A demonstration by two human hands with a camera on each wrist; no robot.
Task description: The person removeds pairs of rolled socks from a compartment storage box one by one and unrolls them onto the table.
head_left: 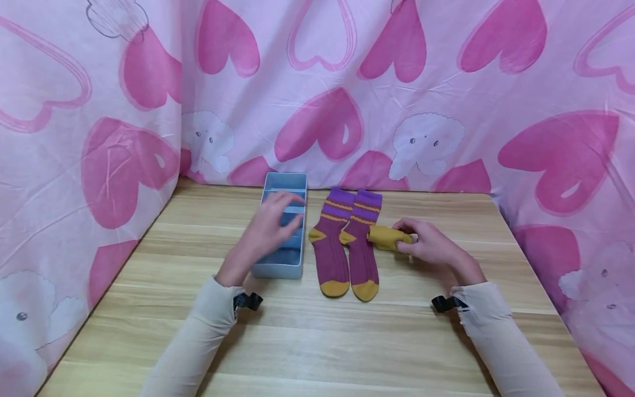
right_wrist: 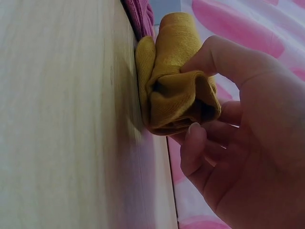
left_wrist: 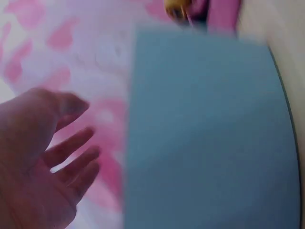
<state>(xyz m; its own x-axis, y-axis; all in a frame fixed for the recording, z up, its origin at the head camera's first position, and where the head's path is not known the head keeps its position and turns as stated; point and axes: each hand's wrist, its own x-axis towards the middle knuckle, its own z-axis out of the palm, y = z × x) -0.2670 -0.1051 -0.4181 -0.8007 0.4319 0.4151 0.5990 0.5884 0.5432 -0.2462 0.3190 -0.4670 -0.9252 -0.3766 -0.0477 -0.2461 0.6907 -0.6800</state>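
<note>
My right hand [head_left: 430,242] pinches a rolled mustard-yellow sock bundle [head_left: 389,238] by its right end. The right wrist view shows the thumb on the bundle [right_wrist: 178,81], its open folded end facing the palm and its lower side at the tabletop. The bundle's left end meets a pair of maroon socks [head_left: 364,253], laid flat side by side with purple striped cuffs and yellow heels and toes. My left hand [head_left: 270,226] hovers over a grey-blue divided box [head_left: 278,270], fingers loosely bent and holding nothing. In the left wrist view the box's side [left_wrist: 209,129] is close by, apart from the fingers.
The wooden table [head_left: 317,342] extends in front of the box and socks. A pink heart-patterned curtain [head_left: 317,110] stands along the back and both sides. Dark wrist-camera mounts [head_left: 248,301] stick out from both sleeves.
</note>
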